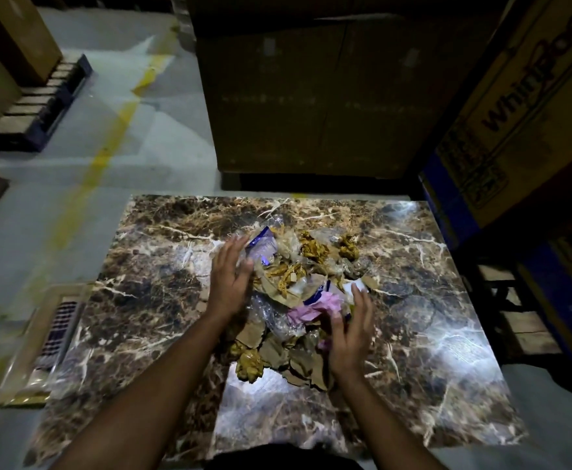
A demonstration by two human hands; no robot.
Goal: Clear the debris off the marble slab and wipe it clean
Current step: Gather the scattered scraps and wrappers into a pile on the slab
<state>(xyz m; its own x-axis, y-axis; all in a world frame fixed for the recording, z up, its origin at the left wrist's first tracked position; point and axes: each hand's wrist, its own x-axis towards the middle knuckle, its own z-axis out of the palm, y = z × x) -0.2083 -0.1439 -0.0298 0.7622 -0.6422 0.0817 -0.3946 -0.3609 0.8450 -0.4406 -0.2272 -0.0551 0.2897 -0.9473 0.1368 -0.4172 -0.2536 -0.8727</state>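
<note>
Fingers straight on both: left hand (pixel 229 279) and right hand (pixel 347 329) flank the debris pile (pixel 291 293) mid marble slab (pixel 430 317), gripping nothing. Best bet: palms low, scoop inward together so loose scraps don't scatter.

Place: we take this for a warehouse or storeroom, dimly lit.
Floor: bare grey concrete floor (pixel 162 137) with a worn yellow painted line (pixel 108 154) running toward 11 o'clock (the sort that marks aisles).
Stock: large cardboard cartons (pixel 315 96) stacked at 12 o'clock, and a printed appliance carton (pixel 528 106) at 2 o'clock, its lettering partly cut off.
Handling gear: a dark pallet (pixel 40 103) under a carton at 10 o'clock; we see a wooden pallet (pixel 521 317) at 3 o'clock.
</note>
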